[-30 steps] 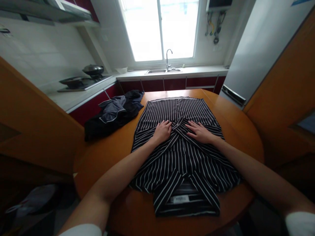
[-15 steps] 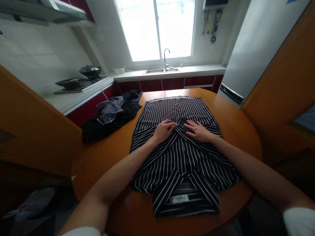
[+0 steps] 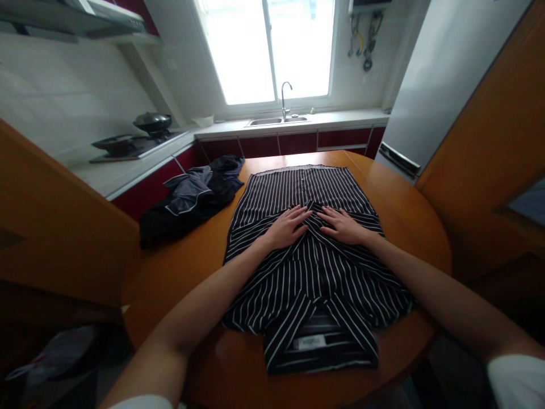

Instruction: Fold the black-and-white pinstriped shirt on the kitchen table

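A black shirt with white stripes [image 3: 306, 272] lies flat on the round wooden table [image 3: 400, 193], collar and label toward me, its sleeves folded across the middle. My left hand [image 3: 288, 227] rests palm down on the crossed sleeves, fingers stretched out. My right hand [image 3: 343, 225] lies flat beside it on the other sleeve, fingers also spread. The two hands nearly touch at the shirt's centre line. Neither hand grips the cloth.
A crumpled dark garment with pale piping [image 3: 193, 196] sits at the table's far left edge. Behind are a counter with a sink and tap [image 3: 281, 116], a stove with pans [image 3: 136, 139], a grey fridge [image 3: 430, 85] at right, and wooden panels on both sides.
My left hand has slid a little to the right along the folded sleeve, closer to my right hand. The view has shifted slightly.
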Motion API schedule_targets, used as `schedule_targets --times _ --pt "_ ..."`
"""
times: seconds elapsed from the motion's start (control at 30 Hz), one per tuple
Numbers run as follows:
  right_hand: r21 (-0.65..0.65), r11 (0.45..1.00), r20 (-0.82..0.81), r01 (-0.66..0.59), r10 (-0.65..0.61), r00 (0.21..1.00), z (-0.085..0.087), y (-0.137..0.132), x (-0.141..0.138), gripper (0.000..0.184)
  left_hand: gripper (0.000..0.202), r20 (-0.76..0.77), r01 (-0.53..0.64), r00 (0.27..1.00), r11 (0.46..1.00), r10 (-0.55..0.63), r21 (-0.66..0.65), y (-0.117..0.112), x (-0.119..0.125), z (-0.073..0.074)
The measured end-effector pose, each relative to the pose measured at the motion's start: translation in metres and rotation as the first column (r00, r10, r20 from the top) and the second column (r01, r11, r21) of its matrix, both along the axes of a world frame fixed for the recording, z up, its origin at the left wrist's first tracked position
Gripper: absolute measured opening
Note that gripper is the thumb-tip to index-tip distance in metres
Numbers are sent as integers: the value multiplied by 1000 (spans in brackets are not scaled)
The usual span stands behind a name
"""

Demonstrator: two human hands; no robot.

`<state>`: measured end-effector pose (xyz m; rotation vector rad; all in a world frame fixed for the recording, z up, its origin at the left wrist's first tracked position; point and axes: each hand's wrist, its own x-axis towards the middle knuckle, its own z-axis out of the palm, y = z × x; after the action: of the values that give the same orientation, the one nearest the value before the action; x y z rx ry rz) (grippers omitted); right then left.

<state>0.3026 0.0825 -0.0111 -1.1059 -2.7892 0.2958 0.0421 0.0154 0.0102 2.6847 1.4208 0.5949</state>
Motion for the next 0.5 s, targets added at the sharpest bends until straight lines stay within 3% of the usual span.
schedule_targets --times 0.13,0.5 --pt "-24 998 14 55 -55 998 1 -1 1 76 57 -140 6 990 984 -32 -180 0 0 -3" --pt "-78 895 96 439 -431 897 6 18 37 80 60 -162 -17 987 973 -21 -231 -2 1 5"
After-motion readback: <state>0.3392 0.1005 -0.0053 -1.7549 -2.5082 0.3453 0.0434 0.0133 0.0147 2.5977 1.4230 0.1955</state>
